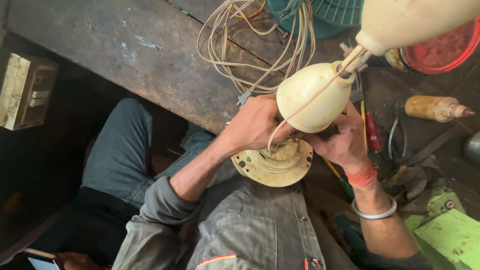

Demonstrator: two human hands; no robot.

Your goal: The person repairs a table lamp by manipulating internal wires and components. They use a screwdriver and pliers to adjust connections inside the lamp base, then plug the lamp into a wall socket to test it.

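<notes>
Motor disc: a round cream disc (274,165) sits at the table edge, just above the person's lap, with a cream dome cover (312,97) leaning over it.
Hands: left hand (257,122) curled against the dome's left side, fingers tucked under it; right hand (340,142) curled under the right side — what the fingertips pinch is hidden.
Thin wire: a pale wire (305,105) runs across the dome and down to the disc.
Risk: likely the wire snags or tears if the dome twists; the disc could slip off the edge, since little seems to support it.
Around: tangled cable (240,45) behind, red-handled screwdriver (372,132) and pliers (397,125) just right — crowding the right hand.
Table: worn dark wood (125,45).
</notes>
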